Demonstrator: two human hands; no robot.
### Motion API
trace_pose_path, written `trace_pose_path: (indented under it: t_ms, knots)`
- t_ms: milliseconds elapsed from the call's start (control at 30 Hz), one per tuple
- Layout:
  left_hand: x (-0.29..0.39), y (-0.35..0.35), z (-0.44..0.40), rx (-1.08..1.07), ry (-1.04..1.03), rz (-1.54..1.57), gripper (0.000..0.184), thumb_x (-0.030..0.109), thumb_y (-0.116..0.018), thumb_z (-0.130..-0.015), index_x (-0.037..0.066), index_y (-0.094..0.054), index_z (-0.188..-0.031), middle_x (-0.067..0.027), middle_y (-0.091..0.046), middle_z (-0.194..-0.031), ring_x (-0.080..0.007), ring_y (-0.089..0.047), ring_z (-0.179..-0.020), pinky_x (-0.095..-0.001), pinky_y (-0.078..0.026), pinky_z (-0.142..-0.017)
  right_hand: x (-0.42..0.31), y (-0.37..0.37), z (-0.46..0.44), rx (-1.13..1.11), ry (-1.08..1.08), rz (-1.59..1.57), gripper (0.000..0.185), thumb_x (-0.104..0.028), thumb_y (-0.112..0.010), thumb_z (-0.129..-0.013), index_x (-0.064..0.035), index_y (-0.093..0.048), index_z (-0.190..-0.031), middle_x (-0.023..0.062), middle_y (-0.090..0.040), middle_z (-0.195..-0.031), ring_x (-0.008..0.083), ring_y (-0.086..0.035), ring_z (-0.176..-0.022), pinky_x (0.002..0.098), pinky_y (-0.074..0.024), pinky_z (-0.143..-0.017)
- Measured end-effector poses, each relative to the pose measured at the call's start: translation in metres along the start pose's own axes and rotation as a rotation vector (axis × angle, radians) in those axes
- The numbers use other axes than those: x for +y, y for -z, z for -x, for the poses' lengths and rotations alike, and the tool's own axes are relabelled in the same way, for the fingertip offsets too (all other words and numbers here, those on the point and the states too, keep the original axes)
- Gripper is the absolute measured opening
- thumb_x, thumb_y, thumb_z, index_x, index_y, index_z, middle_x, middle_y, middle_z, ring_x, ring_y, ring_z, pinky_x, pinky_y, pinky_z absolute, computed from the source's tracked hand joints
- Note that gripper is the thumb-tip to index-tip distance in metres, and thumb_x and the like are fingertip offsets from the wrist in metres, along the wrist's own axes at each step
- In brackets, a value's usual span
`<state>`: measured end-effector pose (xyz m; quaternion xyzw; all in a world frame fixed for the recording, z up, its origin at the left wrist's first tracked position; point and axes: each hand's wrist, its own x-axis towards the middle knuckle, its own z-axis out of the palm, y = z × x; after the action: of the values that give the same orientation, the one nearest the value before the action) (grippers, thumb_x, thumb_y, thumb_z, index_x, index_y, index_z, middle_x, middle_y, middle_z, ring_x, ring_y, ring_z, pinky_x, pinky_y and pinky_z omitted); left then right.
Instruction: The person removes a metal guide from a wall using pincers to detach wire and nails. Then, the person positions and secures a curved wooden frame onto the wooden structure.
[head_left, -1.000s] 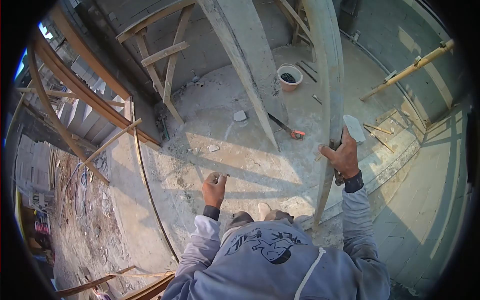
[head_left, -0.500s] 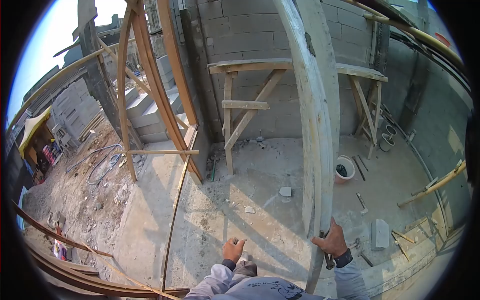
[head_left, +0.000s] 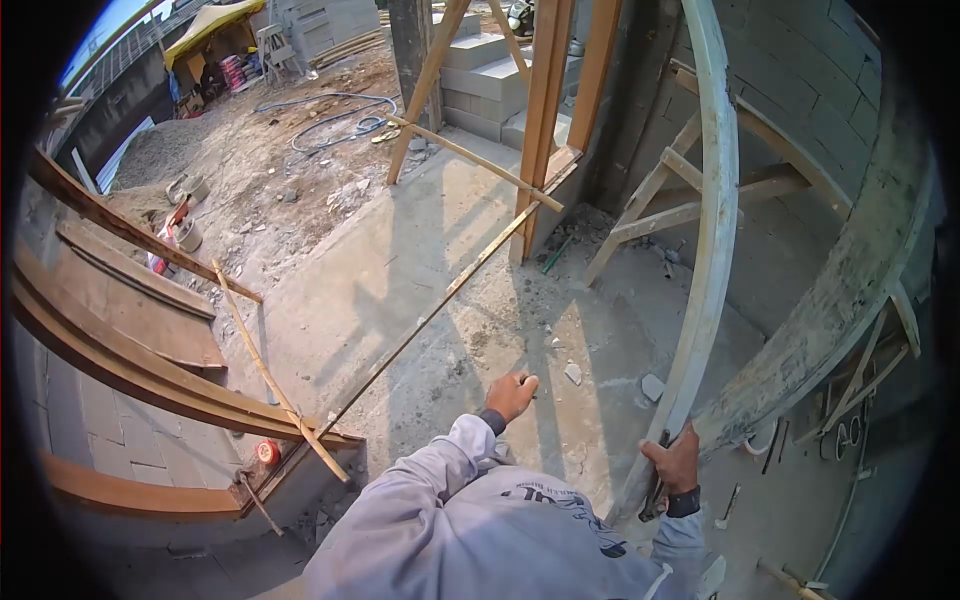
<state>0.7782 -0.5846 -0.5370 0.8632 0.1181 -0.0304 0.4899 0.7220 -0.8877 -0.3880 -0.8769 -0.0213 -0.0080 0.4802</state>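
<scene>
My left hand (head_left: 511,396) is closed in front of my body, fingers curled round a small item that I cannot make out. Below and to the right, my right hand (head_left: 674,462) is at the lower end of a long pale wooden beam (head_left: 716,200). Its fingers are closed on a dark metal tool (head_left: 655,490), which lies against the beam. The beam rises from near my feet to the top of the view.
An orange-brown wooden frame (head_left: 545,110) stands ahead, with a thin strip (head_left: 440,303) across the floor. Wooden trestles (head_left: 650,200) are by the block wall at right. A curved frame (head_left: 150,375) and a red tape roll (head_left: 267,452) are at left. A blue hose (head_left: 345,122) lies outside.
The view has swung left, bringing the outside ground and left frame into sight. My right hand stays by the beam's lower end with the dark tool; my left hand remains closed.
</scene>
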Motion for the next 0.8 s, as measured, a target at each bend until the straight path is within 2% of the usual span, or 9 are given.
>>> trace_pose_path:
  t_ms: [100,233,367,433,533,600,667,733,800]
  knots:
    - [-0.022,0.032,-0.027,0.226,-0.003,-0.014,0.044,0.043,-0.051,-0.088,0.003,-0.067,-0.079,-0.0192,-0.067,-0.075,-0.0385,-0.065,-0.076,-0.0447,-0.049,-0.074,-0.003,-0.02,-0.052,-0.053,0.084,-0.037,0.059,-0.011,-0.075,-0.061,0.0021,-0.052,-0.114,0.013,-0.065,-0.089,0.0235,-0.064,-0.08,0.0353,-0.051,-0.075]
    - [-0.063,0.058,-0.036,0.507,-0.01,-0.003,0.046,0.045,-0.051,-0.09,0.003,-0.065,-0.078,-0.015,-0.066,-0.072,-0.0353,-0.065,-0.073,-0.0442,-0.048,-0.072,-0.007,-0.035,-0.106,-0.244,0.015,0.051,0.056,-0.017,-0.073,-0.065,0.0025,-0.052,-0.114,0.013,-0.063,-0.095,0.0231,-0.06,-0.083,0.0361,-0.049,-0.076]
    - [-0.079,0.072,-0.024,0.513,0.263,0.29,0.048,0.044,-0.049,-0.095,0.0,-0.06,-0.079,-0.0107,-0.06,-0.067,-0.0242,-0.062,-0.063,-0.0376,-0.048,-0.064,-0.026,-0.059,-0.167,-0.36,0.241,-0.022,0.055,-0.018,-0.072,-0.069,0.0029,-0.052,-0.116,0.0132,-0.062,-0.097,0.0225,-0.059,-0.084,0.0354,-0.0474,-0.078]
    - [-0.086,0.066,-0.015,0.54,0.338,0.378,0.048,0.045,-0.05,-0.096,0.001,-0.058,-0.079,-0.0079,-0.058,-0.065,-0.0188,-0.061,-0.06,-0.0348,-0.048,-0.06,-0.03,-0.075,-0.199,-0.396,0.226,-0.033,0.054,-0.019,-0.072,-0.071,0.0031,-0.052,-0.116,0.0127,-0.062,-0.097,0.0219,-0.059,-0.084,0.0351,-0.0471,-0.079]
    - [-0.064,0.06,-0.004,0.65,0.506,0.576,0.048,0.048,-0.05,-0.093,0.003,-0.06,-0.081,-0.0104,-0.062,-0.064,-0.0253,-0.064,-0.066,-0.0382,-0.048,-0.066,-0.047,-0.081,-0.247,-0.511,0.258,-0.045,0.05,-0.02,-0.072,-0.074,0.0039,-0.053,-0.114,0.0115,-0.062,-0.092,0.02,-0.058,-0.081,0.0348,-0.0472,-0.076]
    - [-0.058,0.06,0.002,0.67,0.539,0.349,0.05,0.05,-0.047,-0.094,0.002,-0.059,-0.085,-0.0165,-0.065,-0.072,-0.0321,-0.065,-0.073,-0.0426,-0.048,-0.07,-0.065,-0.09,-0.277,-0.582,0.259,-0.07,0.049,-0.02,-0.071,-0.075,0.0041,-0.053,-0.113,0.0109,-0.062,-0.089,0.019,-0.057,-0.08,0.0348,-0.0473,-0.075]
    - [-0.063,0.055,-0.001,0.725,0.502,0.073,0.051,0.051,-0.045,-0.095,0.003,-0.059,-0.086,-0.0228,-0.064,-0.081,-0.0406,-0.063,-0.082,-0.0472,-0.047,-0.074,-0.085,-0.106,-0.294,-0.528,0.394,-0.179,0.047,-0.02,-0.071,-0.074,0.0043,-0.055,-0.111,0.0099,-0.061,-0.086,0.018,-0.057,-0.079,0.0344,-0.0475,-0.074]
    - [-0.048,0.067,-0.002,0.784,0.549,0.103,0.053,0.053,-0.045,-0.094,0.003,-0.06,-0.089,-0.0268,-0.063,-0.088,-0.0455,-0.06,-0.09,-0.0498,-0.045,-0.077,-0.084,-0.122,-0.32,-0.578,0.402,-0.241,0.049,-0.021,-0.071,-0.072,0.0042,-0.055,-0.11,0.0092,-0.061,-0.086,0.0181,-0.057,-0.079,0.0339,-0.0476,-0.075]
    - [-0.068,0.07,-0.006,0.886,0.576,0.131,0.054,0.054,-0.045,-0.093,0.002,-0.061,-0.091,-0.027,-0.063,-0.087,-0.0455,-0.06,-0.089,-0.0497,-0.045,-0.077,-0.107,-0.14,-0.331,-0.607,0.452,-0.348,0.051,-0.023,-0.071,-0.07,0.004,-0.056,-0.11,0.0092,-0.061,-0.087,0.0186,-0.057,-0.079,0.0337,-0.0476,-0.076]
